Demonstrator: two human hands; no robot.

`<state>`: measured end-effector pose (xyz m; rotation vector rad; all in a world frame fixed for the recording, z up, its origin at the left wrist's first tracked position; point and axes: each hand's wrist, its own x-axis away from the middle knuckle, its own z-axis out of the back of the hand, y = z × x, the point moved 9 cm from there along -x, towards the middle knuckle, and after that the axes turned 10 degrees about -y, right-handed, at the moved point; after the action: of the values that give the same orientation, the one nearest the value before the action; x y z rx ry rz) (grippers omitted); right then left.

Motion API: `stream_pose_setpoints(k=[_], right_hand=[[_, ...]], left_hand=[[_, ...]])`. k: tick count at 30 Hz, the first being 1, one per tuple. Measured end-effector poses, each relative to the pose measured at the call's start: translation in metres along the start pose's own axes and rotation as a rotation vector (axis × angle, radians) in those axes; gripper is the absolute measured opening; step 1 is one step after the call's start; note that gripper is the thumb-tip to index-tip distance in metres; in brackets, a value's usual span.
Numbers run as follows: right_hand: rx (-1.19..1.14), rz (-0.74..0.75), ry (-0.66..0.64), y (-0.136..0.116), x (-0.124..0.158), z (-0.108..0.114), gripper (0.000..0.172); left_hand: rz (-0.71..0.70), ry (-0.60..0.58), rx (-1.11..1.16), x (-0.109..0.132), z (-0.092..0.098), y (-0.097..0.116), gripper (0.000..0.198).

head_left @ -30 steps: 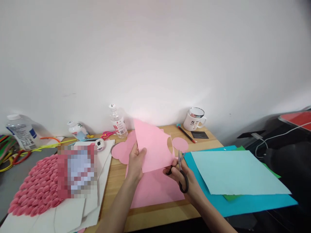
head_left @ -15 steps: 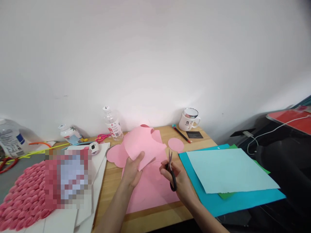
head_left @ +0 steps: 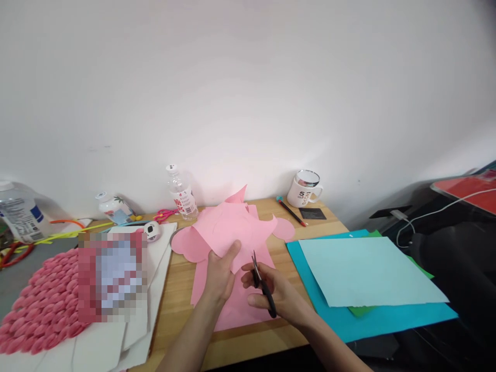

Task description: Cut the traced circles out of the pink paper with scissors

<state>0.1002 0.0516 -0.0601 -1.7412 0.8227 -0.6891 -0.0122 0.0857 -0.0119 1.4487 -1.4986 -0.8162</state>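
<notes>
1. Far to my left is a big clear bottle (head_left: 23, 217) with a white lid.
2. In front of it lies a mat of pink petals (head_left: 42, 305), on top of some white sheets (head_left: 103, 343).
3. Near the wall are a small white bottle (head_left: 114, 211), tipped over a bit, and pink scissors (head_left: 166, 215). Just beside them, a clear drink bottle (head_left: 183, 199) stands up.
4. Next comes a round-edged pink shape (head_left: 183, 244), lying flat on the wooden table (head_left: 174, 310).
5. My left hand (head_left: 220, 271) pinches the bottom corner of the cut pink paper (head_left: 232, 227), with my thumb on top. The paper is in the middle, above a flat pink sheet (head_left: 232, 310), and its far end curls up.
6. My right hand (head_left: 273, 294) has its fingers around the black scissors (head_left: 268, 299). The blades point away from me, close to the paper. I can't tell if they touch it.
7. Past the paper is a pink round piece (head_left: 285, 230), partly covered.
8. Behind it are a black pen (head_left: 291, 212), a white mug (head_left: 302, 194) and a dark card (head_left: 313, 213).
9. On my right, a pale blue sheet (head_left: 368, 271) lies over green paper (head_left: 362, 311) and a bright blue sheet (head_left: 406, 320).
</notes>
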Motion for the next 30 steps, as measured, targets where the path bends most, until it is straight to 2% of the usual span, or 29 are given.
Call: stream_pose_setpoints(k=[4, 8, 12, 15, 18, 26, 30], right_hand=[[-0.022, -0.008, 0.031, -0.006, -0.001, -0.001, 0.049], [-0.08, -0.002, 0.048, -0.009, 0.0, -0.005, 0.047], [-0.103, 0.026, 0.063, -0.015, 0.0, -0.009, 0.045], [-0.075, 0.043, 0.073, -0.022, -0.002, -0.011, 0.041], [-0.054, 0.054, 0.121, -0.025, -0.003, -0.008, 0.04], [-0.052, 0.025, 0.24, -0.007, -0.005, 0.006, 0.043], [-0.054, 0.104, 0.215, -0.024, -0.004, 0.011, 0.047]], left_hand=[[-0.009, 0.002, 0.022, -0.001, 0.002, -0.005, 0.031], [-0.049, 0.052, 0.035, -0.003, 0.009, -0.01, 0.037], [-0.094, 0.084, -0.099, -0.003, 0.015, -0.012, 0.034], [-0.114, 0.066, -0.19, -0.003, 0.015, -0.014, 0.033], [-0.134, 0.061, -0.248, -0.003, 0.015, -0.015, 0.031], [-0.144, 0.072, -0.251, -0.005, 0.014, -0.014, 0.027], [-0.137, 0.043, -0.29, -0.002, 0.008, -0.013, 0.032]])
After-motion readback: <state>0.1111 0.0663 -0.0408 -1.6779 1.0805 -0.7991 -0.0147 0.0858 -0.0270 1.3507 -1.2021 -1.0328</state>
